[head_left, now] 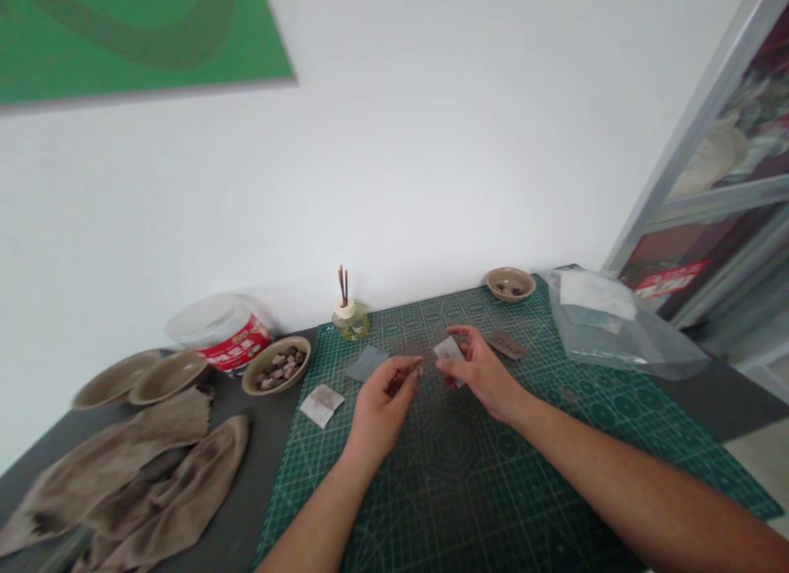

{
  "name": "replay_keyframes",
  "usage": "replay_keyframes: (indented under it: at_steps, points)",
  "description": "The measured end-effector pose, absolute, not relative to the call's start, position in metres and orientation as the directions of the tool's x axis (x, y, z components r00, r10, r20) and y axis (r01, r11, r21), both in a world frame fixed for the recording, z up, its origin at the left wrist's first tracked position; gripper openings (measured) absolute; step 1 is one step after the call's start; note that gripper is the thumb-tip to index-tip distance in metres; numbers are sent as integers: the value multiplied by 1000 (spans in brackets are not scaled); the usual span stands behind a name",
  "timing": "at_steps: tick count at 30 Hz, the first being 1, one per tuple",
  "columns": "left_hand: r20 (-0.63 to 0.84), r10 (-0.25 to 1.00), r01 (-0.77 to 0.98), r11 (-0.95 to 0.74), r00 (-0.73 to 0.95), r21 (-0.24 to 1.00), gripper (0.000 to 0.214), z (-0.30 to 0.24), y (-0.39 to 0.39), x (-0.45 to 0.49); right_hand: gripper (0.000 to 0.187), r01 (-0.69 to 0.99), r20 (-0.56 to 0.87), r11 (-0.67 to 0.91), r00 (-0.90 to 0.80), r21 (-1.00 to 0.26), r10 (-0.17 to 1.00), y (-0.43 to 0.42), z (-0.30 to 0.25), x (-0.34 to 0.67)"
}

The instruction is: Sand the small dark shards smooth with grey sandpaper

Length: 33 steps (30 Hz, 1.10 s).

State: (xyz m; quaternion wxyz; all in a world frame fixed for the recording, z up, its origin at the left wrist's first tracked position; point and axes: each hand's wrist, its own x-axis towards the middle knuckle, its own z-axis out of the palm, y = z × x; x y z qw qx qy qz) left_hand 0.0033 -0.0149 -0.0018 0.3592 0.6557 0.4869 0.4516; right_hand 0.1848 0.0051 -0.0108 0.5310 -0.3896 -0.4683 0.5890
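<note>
Above the green cutting mat (pixel 431 499), my left hand (pixel 383 404) is closed in a pinch; a tiny thing shows at its fingertips, too small to name. A short gap to the right, my right hand (pixel 477 370) grips a small whitish square of sandpaper (pixel 448 349) between thumb and fingers. Behind my left hand lies a grey square sheet (pixel 368 362), partly covered by it. To its left is another whitish square (pixel 321 405) with a brownish smudge. A brown piece with dark writing (pixel 506 344) rests just beyond my right hand.
Left of the mat are a bowl of stones (pixel 277 366), a red-labelled plastic tub (pixel 231 335), two brown bowls (pixel 169 376) and a crumpled brown cloth (pixel 178 482). Along the back stand a reed diffuser (pixel 351 320) and a small bowl (pixel 511 284). A clear plastic bag (pixel 610 343) lies right.
</note>
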Motion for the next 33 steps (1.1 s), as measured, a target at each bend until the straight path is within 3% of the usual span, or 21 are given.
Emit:
replay_keyframes:
  at_steps: [3, 7, 12, 16, 23, 30, 33]
  points:
    - [189, 976, 222, -208, 104, 953, 24, -4, -13, 4, 69, -187, 118, 99, -92, -977, 989, 6, -15, 186]
    - [122, 984, 107, -136, 128, 985, 32, -5, -12, 7, 42, 23, 214, 216, -80, -976, 974, 4, -14, 193]
    - [99, 986, 226, -127, 132, 966, 17, -2, -14, 8, 23, 293, 383, 419, -173, -859, 907, -2, -3, 196]
    - [154, 976, 292, -194, 153, 937, 12, -3, -16, 8, 23, 414, 486, 539, -236, -733, 842, -4, 0, 195]
    - [218, 971, 365, -240, 102, 900, 14, -2, -19, 11, 30, 493, 606, 723, -407, -484, 683, -5, -5, 192]
    - [185, 982, 353, -188, 43, 916, 19, 0, -19, 10, 47, 495, 597, 719, -410, -489, 689, -3, -10, 190]
    - [180, 984, 375, -174, 21, 911, 20, 1, -20, 10, 48, 507, 631, 750, -429, -424, 646, -4, -9, 191]
